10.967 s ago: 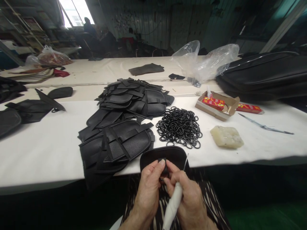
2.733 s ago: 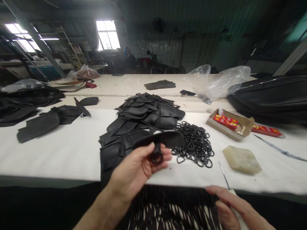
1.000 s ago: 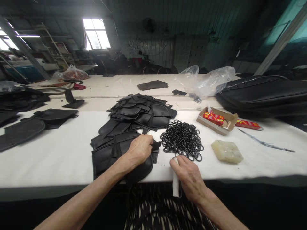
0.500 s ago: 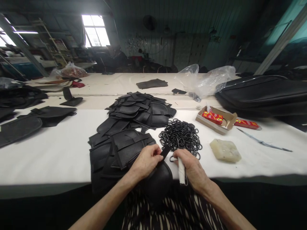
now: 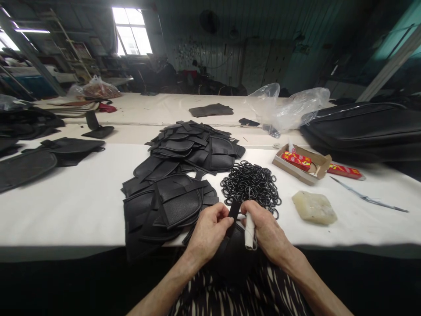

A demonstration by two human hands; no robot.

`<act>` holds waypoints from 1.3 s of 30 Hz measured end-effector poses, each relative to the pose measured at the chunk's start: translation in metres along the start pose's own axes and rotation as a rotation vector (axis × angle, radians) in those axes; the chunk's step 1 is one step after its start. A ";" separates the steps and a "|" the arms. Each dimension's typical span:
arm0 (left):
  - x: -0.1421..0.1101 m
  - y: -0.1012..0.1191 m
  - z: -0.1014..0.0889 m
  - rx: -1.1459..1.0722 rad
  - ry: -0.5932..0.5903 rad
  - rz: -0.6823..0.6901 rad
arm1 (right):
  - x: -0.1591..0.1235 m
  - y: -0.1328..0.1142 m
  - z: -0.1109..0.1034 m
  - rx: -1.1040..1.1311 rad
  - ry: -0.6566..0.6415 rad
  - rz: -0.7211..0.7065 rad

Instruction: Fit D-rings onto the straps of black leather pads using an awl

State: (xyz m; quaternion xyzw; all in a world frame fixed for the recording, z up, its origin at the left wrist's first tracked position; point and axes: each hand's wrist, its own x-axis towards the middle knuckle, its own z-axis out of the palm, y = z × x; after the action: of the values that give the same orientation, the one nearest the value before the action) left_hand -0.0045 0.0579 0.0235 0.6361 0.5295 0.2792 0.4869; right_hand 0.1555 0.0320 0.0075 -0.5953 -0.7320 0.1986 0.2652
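My left hand pinches the strap of a black leather piece, whose body hangs over the table's front edge above my lap. Close beside it, my right hand is closed around an awl with a white-wrapped handle, its thin metal tip pointing away from me. A black D-ring shows partly between the fingers of my right hand and the strap. Just beyond both hands lies a heap of black D-rings. Left of it is a pile of black leather pieces with straps.
On the right are a yellowish block, a cardboard box with red packets, and a thin blue-grey pointed tool. Several black pieces lie at left. A clear plastic bag and a large black bag stand farther back.
The piece with a ring in my left hand earlier is gone from it. My left hand has drawn another piece off the pile to the right, and my right hand has brought a D-ring to its strap.
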 end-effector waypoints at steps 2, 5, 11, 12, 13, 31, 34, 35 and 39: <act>-0.005 -0.002 -0.002 -0.057 0.014 -0.033 | 0.001 0.001 0.000 0.000 -0.007 -0.002; -0.010 -0.004 -0.005 -0.116 0.039 -0.074 | 0.002 0.001 0.001 -0.005 -0.017 -0.007; -0.010 -0.005 -0.003 -0.131 0.059 -0.085 | 0.006 0.000 -0.001 -0.025 -0.033 -0.004; -0.010 -0.005 -0.002 -0.126 0.063 -0.082 | 0.007 -0.001 -0.001 -0.028 -0.032 -0.001; -0.010 -0.006 -0.002 -0.118 0.069 -0.078 | 0.008 -0.001 -0.002 -0.030 -0.029 0.003; -0.010 -0.013 0.001 -0.126 0.063 -0.054 | -0.011 0.005 0.016 0.111 0.278 0.063; -0.011 -0.013 0.002 -0.121 0.070 -0.048 | -0.008 0.003 0.017 0.132 0.368 0.030; -0.011 -0.013 0.002 -0.118 0.073 -0.046 | -0.007 0.001 0.017 0.132 0.392 0.010; -0.011 -0.014 0.002 -0.115 0.072 -0.036 | -0.002 -0.010 0.013 0.092 0.430 -0.117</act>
State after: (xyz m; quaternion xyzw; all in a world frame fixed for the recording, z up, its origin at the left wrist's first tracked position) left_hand -0.0114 0.0462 0.0113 0.5871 0.5410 0.3230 0.5082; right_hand 0.1399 0.0286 0.0027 -0.5678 -0.6821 0.0848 0.4530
